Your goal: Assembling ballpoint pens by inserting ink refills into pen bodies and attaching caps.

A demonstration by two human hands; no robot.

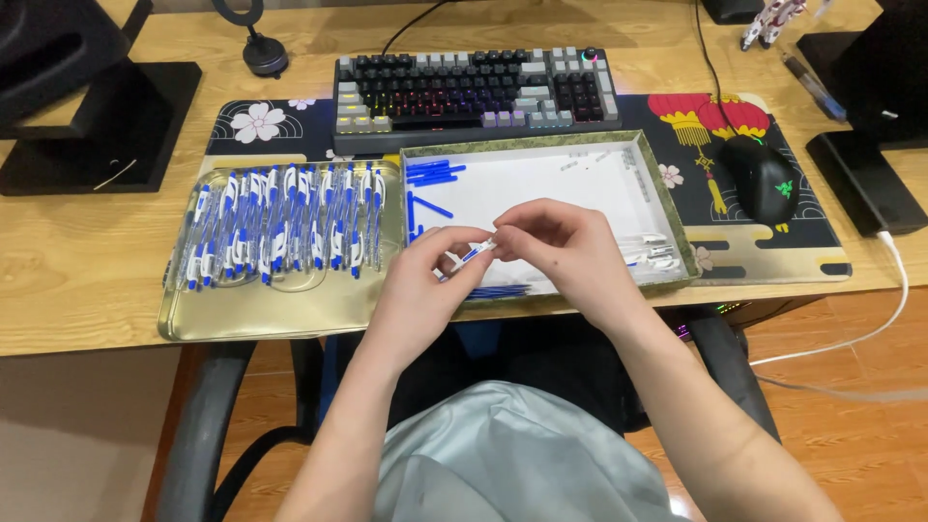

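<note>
Head view — two hands, left hand [430, 275] and right hand [561, 246], fingers pinching one pen [474, 254].

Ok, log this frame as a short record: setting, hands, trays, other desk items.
setting: wooden desk, seen from above
left hand: pinches one end of a white-and-blue pen
right hand: grips the pen's other end
left tray: rows of finished pens
right tray: blue parts at left, clear parts at right
other: keyboard, mouse, desk mat
</note>
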